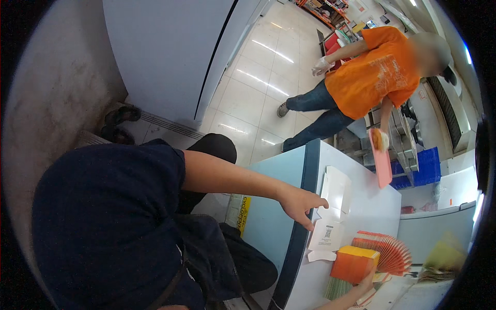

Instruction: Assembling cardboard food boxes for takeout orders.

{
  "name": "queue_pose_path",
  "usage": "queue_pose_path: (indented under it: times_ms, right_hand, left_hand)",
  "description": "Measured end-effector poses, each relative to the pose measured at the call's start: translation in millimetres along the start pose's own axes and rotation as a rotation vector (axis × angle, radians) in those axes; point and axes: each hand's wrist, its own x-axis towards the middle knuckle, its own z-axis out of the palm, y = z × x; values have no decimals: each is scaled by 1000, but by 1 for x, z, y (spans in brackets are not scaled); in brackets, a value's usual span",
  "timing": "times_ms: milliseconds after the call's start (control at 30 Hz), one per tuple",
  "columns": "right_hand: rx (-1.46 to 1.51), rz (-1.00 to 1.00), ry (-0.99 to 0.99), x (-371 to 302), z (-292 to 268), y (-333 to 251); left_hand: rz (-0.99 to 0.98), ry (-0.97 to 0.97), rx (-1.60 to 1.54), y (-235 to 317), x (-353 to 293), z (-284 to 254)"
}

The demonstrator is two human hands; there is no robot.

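A flat, unfolded white carton blank [338,194] with a small printed square lies on the white counter. My left hand [302,204] is over its near edge, thumb and fingers apart, holding nothing. Lower in the view, my right hand [368,281] grips an orange box [354,264] with a yellow side. Part of that hand is hidden behind the box. Right beside the box, a fanned stack of flat orange-and-white cartons [387,251] spreads over the counter. More flat packaging [338,289], greenish at its edges, is partly hidden under the box and my right arm.
Across the white counter [369,199], a person [369,77] in an orange shirt holds a pink tray [381,160] above its far edge. A blue crate [426,168] and metal racks stand beyond. A tall pale cabinet [165,51] rises at the upper left.
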Motion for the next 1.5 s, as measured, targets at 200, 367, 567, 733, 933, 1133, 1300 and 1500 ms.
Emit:
queue_pose_path:
  times_ms: [200, 367, 567, 733, 933, 1133, 1300, 1500]
  right_hand:
    - [-128, -36, 85, -10, 25, -38]
    - [-1004, -826, 614, -48, 48, -145]
    - [-1012, -104, -221, 4, 59, -155]
    - [-739, -71, -326, 31, 29, -31]
    - [-1101, -12, 18, -33, 68, -98]
    - [-414, -438, -344, -104, 171, -151]
    - [-514, -520, -629, -149, 240, -155]
    - [-337, -554, -452, -143, 250, -122]
  left_hand:
    - [69, -2, 157, -9, 2, 4]
    - [135, 60, 205, -13, -6, 6]
    - [120, 83, 275, -17, -10, 7]
    - [173, 51, 327, -19, -7, 5]
    - [243, 46, 352, -27, -3, 15]
    - [151, 22, 431, -30, -10, 18]
    - [127, -96, 507, -33, -6, 30]
    - [152, 6, 548, -37, -5, 23]
